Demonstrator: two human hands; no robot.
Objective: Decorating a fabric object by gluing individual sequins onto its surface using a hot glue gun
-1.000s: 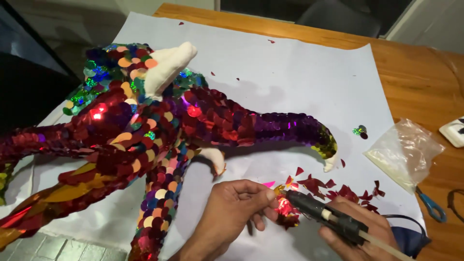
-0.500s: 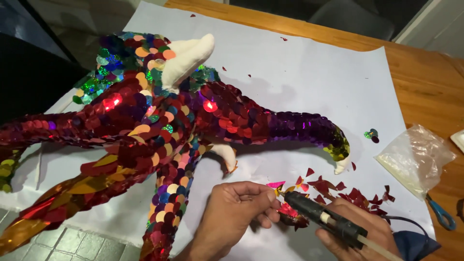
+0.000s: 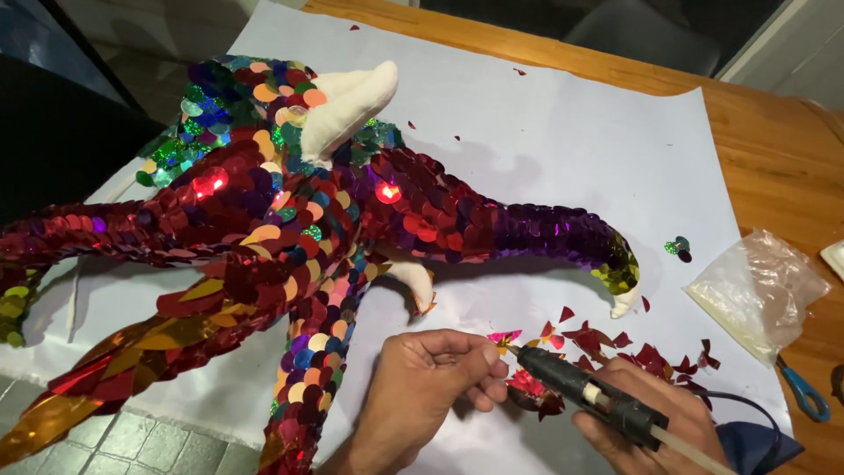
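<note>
Now left hand pinching pink sequin, right hand aiming glue gun

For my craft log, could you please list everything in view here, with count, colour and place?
sequinned figure: one, red, purple, green and gold with bare white tips, lying across the sheet's left and centre.
paper sheet: one, white, covering the table.
table: one, brown wood, top and right.
loose sequins: many, mostly red, scattered on the sheet at right of centre.
plastic bag: one, clear, right edge of the sheet.
scissors: one pair, blue handle only showing, far right.
glue gun: one, black, pale stick at the back, bottom right.
left hand: pinching a pink sequin at the gun's nozzle.
right hand: its grip closed round the glue gun.
</note>
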